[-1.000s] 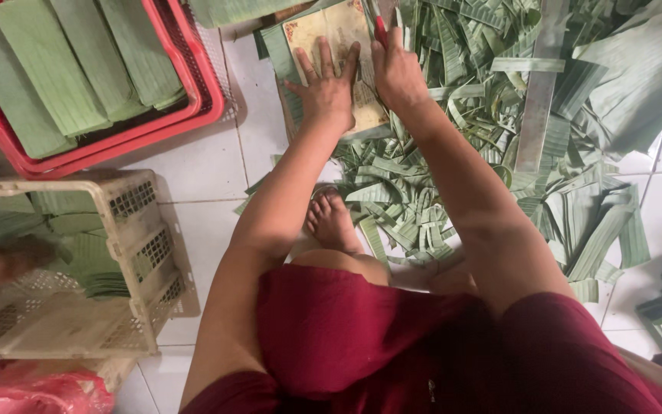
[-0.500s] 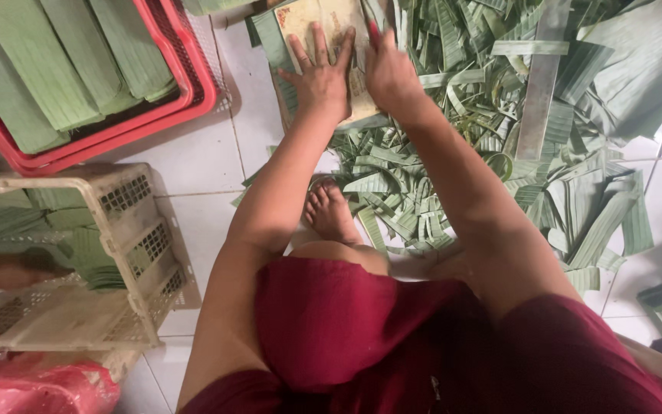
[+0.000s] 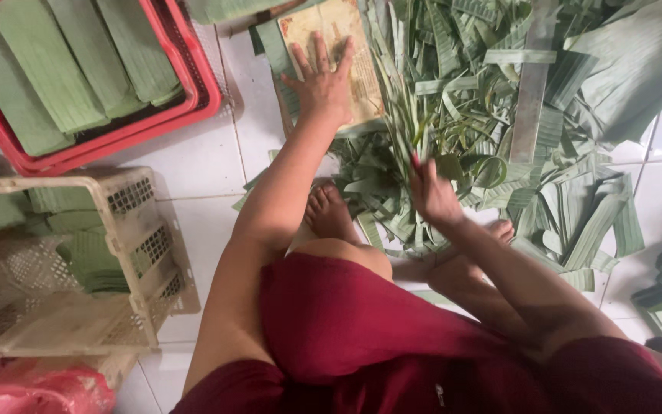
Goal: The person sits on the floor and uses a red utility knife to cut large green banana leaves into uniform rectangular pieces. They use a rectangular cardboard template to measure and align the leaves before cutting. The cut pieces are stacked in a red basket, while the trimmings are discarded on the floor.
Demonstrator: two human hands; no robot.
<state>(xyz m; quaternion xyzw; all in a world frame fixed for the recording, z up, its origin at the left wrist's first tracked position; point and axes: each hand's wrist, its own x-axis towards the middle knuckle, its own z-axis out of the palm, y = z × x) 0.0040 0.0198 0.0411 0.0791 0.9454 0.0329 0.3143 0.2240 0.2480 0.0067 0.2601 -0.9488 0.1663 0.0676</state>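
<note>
Your right hand has come off the brown board since the earlier frames and dropped back toward your knees; it now sits closed around something small with a red tip, though motion blur keeps me from telling what it is or how tightly you pinch it. Your left hand has stayed put, fingers spread flat, pressing the board and the green leaf under it against the floor.

Judging by this, you are between cuts on the leaf: the next move calls for bringing the right hand back up beside the board's right edge while the left keeps it from sliding.

Right of the board lies the heap of leaf trimmings, with a long metal ruler across it. Left of the board stands the red crate of stacked cut leaves, and below that crate a beige basket with more. Both are cut off by the frame, and the board's top edge too.
</note>
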